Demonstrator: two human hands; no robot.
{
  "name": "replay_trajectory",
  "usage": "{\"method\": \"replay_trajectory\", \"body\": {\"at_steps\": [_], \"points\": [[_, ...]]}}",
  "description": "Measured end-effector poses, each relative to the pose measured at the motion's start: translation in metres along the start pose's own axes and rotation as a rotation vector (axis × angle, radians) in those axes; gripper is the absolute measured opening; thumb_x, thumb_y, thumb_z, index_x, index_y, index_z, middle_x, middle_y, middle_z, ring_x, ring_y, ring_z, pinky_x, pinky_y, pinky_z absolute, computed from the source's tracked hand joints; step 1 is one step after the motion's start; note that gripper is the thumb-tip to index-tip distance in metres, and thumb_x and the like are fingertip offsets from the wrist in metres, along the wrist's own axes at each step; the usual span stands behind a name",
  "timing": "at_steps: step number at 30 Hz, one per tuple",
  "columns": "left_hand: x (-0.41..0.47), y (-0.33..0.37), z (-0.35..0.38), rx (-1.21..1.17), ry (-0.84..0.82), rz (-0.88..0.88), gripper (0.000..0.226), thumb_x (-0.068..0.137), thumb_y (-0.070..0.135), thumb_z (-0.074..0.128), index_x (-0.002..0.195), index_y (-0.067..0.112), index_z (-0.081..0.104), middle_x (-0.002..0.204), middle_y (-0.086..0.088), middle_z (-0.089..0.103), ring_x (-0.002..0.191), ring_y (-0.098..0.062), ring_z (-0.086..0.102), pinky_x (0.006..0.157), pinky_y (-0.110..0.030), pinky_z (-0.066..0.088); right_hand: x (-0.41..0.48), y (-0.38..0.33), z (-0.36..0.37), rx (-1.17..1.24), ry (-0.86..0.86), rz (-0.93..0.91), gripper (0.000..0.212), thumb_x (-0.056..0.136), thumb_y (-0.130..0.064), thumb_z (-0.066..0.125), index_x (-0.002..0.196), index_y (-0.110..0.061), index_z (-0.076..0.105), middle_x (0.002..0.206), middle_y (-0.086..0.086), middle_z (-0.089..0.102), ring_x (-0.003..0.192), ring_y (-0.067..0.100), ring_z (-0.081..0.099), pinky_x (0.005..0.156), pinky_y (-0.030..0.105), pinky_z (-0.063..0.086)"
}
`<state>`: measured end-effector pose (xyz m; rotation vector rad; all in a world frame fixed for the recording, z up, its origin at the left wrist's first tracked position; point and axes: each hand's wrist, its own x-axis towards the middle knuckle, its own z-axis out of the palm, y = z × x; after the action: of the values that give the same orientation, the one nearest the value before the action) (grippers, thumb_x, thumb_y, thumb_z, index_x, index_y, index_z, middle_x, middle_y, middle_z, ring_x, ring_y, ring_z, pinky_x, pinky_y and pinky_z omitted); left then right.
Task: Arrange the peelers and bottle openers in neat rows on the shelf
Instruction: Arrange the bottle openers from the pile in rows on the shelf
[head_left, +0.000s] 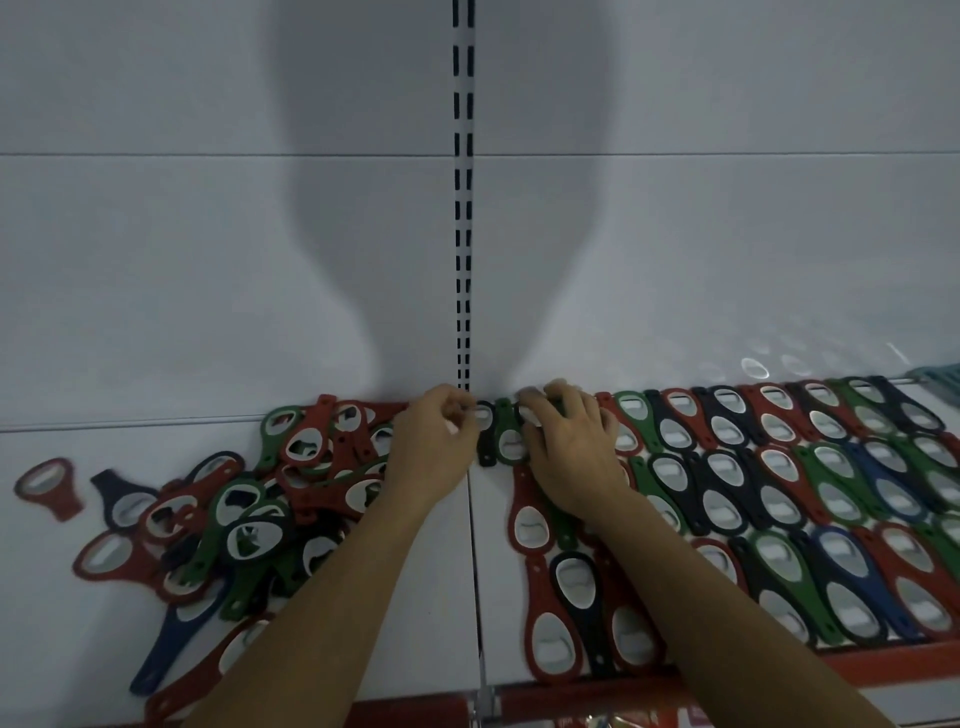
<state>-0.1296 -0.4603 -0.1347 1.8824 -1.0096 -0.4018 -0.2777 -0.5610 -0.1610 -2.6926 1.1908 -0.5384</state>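
On the white shelf (467, 571), red, green, black and blue bottle openers lie in neat overlapping rows (779, 493) on the right half. A jumbled pile of the same openers (260, 499) covers the left half. My left hand (436, 452) is at the back wall with its fingers pinched on the top of a black opener (485, 436). My right hand (571, 447) rests palm down beside it, fingers on a green opener (509, 436) at the left end of the back row. No peelers are visible.
A slotted upright (463, 208) runs down the white back panel. A seam divides the two shelf boards between my arms. A lone red opener (47, 491) lies far left. The shelf's red front edge (779, 670) runs below; a teal item (940, 379) sits far right.
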Motion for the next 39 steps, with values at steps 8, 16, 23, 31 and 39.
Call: {"method": "replay_trajectory", "body": {"at_steps": [8, 16, 23, 31, 39], "points": [[-0.020, 0.035, -0.024, -1.323, 0.225, -0.168, 0.030, 0.084, -0.005, 0.028, 0.077, 0.011, 0.053, 0.062, 0.001, 0.036, 0.057, -0.014, 0.039, 0.060, -0.027, 0.035, -0.013, -0.049, -0.050, 1.123, -0.434, 0.043, 0.016, 0.096, -0.022, 0.068, 0.109, -0.016, 0.061, 0.089, 0.003, 0.077, 0.076, 0.020, 0.075, 0.064, 0.026, 0.056], [-0.059, 0.008, -0.042, -0.115, -0.102, 0.167, 0.023, 0.098, 0.016, 0.062, 0.111, 0.035, 0.068, 0.104, 0.024, 0.065, 0.093, -0.003, 0.065, 0.076, -0.012, 0.051, -0.012, -0.030, -0.054, 1.006, -0.275, 0.037, 0.021, 0.100, 0.000, 0.055, 0.096, -0.015, 0.071, 0.074, -0.005, 0.070, 0.065, 0.000, 0.062, 0.061, 0.013, 0.047], [-0.068, -0.003, -0.032, -0.064, -0.056, -0.052, 0.016, 0.087, 0.019, 0.079, 0.080, 0.025, 0.066, 0.073, 0.010, 0.072, 0.064, -0.007, 0.066, 0.064, -0.026, 0.053, -0.008, -0.027, -0.041, 0.821, -0.216, -0.057, 0.008, 0.097, -0.015, 0.066, 0.103, -0.019, 0.071, 0.086, -0.007, 0.074, 0.080, 0.005, 0.069, 0.074, 0.017, 0.055], [-0.082, -0.005, -0.008, 0.089, 0.023, -0.126, 0.018, 0.088, 0.023, 0.078, 0.084, 0.026, 0.061, 0.075, 0.009, 0.066, 0.070, -0.001, 0.063, 0.057, -0.013, 0.049, -0.023, 0.009, -0.025, 0.181, -0.029, 0.001, 0.029, 0.095, -0.024, 0.060, 0.124, -0.021, 0.064, 0.127, 0.002, 0.056, 0.120, 0.023, 0.043, 0.102, 0.048, 0.044], [-0.089, -0.003, 0.001, 0.399, -0.035, 0.077, 0.013, 0.094, 0.031, 0.068, 0.092, 0.029, 0.055, 0.072, 0.014, 0.057, 0.065, -0.001, 0.055, 0.057, -0.024, 0.044, -0.027, 0.015, -0.009, 0.025, -0.100, -0.041, 0.041, 0.101, -0.042, 0.045, 0.140, -0.032, 0.048, 0.147, 0.005, 0.043, 0.139, 0.030, 0.032, 0.112, 0.060, 0.028]]}}
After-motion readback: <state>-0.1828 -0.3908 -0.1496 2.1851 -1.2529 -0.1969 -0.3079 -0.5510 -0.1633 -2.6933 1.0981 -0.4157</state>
